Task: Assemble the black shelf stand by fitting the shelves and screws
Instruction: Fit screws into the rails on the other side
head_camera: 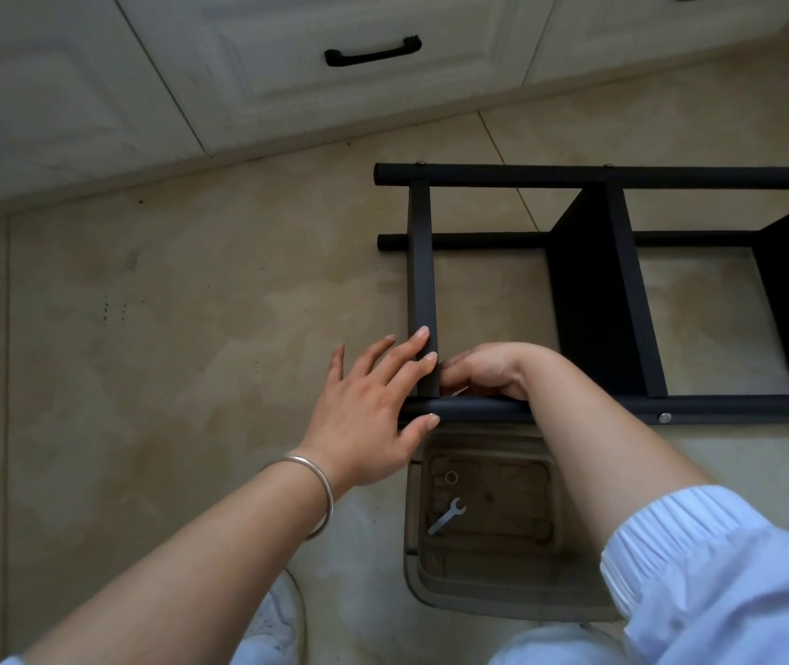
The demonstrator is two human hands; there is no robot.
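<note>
A black stand (613,290) is lying on its side on the tiled floor (167,304), filling the view from centre toward 3 o'clock. Its long round tubes are running left to right, and flat shelves are standing between them. You are reaching your left hand (373,410) in from 7 o'clock; its fingers are lying straight against the leftmost shelf (422,271) while the thumb is touching the near tube (599,409). Your right hand (488,369) is curling in just right of that shelf, behind the near tube; whether it is pinching anything is hidden. A screw head (664,417) is showing on the near tube toward 3 o'clock. Below the tube, at 6 o'clock, a clear tray (479,583) is holding a small wrench (447,515) and a washer (451,477). A bangle (320,491) is circling your left wrist. White cabinets (239,74) are running across at 12 o'clock.
</note>
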